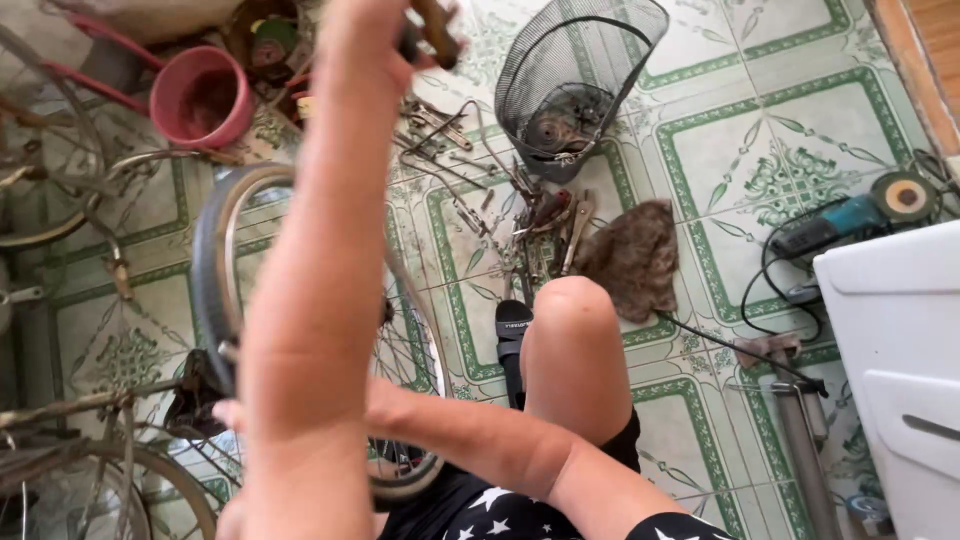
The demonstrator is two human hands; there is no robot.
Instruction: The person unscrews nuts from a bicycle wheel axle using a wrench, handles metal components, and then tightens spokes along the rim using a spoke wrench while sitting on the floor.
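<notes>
Floor [700, 90] of pale glossy tiles with green borders and leaf motifs, evenly lit by daylight; white cabinet [900, 360] at right edge, strip of wooden trim [915, 60] along the upper right corner.

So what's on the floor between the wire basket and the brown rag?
In the head view, a scatter of hand tools lies on the tiled floor between the black wire basket and the brown rag.

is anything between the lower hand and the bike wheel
Nothing visible does. The right hand lies right at the tyre of the wheel, though the raised left forearm hides most of that hand from the camera.
</notes>
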